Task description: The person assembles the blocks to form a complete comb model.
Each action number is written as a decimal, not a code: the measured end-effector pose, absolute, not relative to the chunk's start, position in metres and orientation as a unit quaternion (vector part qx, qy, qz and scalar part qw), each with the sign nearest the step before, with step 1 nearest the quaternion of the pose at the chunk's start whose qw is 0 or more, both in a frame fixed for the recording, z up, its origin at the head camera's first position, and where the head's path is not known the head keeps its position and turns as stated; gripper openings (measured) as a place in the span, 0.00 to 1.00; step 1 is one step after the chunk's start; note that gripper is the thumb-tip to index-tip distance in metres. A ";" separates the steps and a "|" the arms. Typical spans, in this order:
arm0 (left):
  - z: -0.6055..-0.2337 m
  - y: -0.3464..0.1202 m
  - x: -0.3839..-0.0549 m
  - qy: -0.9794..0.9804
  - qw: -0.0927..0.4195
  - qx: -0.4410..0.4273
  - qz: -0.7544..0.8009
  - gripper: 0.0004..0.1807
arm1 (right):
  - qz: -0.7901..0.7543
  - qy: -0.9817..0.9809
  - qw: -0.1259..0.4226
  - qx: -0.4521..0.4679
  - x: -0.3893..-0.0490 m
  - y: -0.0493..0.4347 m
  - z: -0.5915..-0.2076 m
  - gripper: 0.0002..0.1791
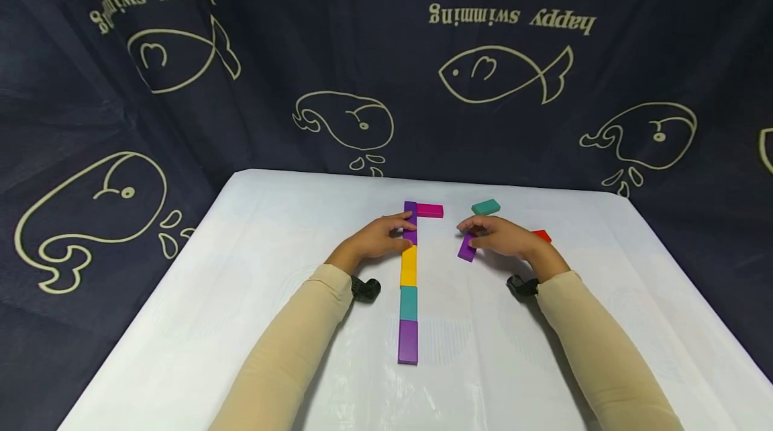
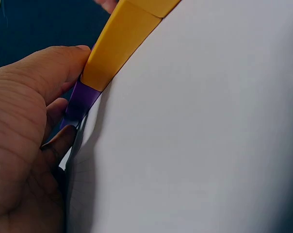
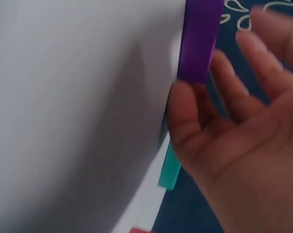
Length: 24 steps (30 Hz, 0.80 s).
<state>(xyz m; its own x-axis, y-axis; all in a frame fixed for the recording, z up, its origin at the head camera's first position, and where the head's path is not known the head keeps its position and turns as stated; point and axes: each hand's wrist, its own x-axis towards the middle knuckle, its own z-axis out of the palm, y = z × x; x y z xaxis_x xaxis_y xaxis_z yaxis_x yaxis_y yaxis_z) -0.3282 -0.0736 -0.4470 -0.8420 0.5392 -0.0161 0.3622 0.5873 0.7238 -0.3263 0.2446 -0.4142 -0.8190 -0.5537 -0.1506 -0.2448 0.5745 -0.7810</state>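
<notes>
A straight row of flat blocks runs away from me on the white table. Its near end is a purple block [image 1: 408,342], followed by a teal block [image 1: 408,303], a yellow block [image 1: 408,265] and dark purple at the far end [image 1: 410,207]. My left hand [image 1: 379,236] lies along the row's left side, fingertips touching the dark purple part and thumb at its seam with the yellow; the left wrist view shows the thumb against this seam [image 2: 90,83]. Right of the row, my right hand [image 1: 501,237] pinches a loose purple block [image 3: 200,43] by one end between thumb and finger.
A magenta block [image 1: 430,211] lies crosswise at the row's far right side. Beyond my right hand is another teal block [image 1: 486,207]; a red block [image 1: 541,235] is partly hidden behind that hand. A dark printed curtain [image 1: 417,142] hangs behind the table [image 1: 290,216].
</notes>
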 end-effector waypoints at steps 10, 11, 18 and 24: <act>-0.448 -0.074 -0.329 0.883 0.109 0.266 0.371 0.23 | -0.402 0.851 0.239 -0.238 -0.327 0.257 -0.421 0.25; -0.448 -0.074 -0.329 0.883 0.109 0.267 0.370 0.23 | -0.403 0.852 0.240 -0.233 -0.327 0.257 -0.422 0.25; -0.448 -0.073 -0.328 0.885 0.109 0.263 0.368 0.23 | -0.401 0.859 0.232 -0.219 -0.325 0.257 -0.424 0.23; -0.448 -0.073 -0.327 0.885 0.109 0.258 0.372 0.23 | -0.392 0.866 0.209 -0.229 -0.323 0.253 -0.426 0.18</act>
<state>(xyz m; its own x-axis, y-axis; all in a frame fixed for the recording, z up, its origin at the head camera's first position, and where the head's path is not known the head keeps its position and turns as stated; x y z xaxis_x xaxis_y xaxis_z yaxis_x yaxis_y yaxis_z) -0.3273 -0.0730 -0.4476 -0.8436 0.5370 -0.0013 0.3751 0.5911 0.7141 -0.3233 0.2534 -0.4261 -0.8079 -0.5606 -0.1819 -0.2327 0.5870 -0.7754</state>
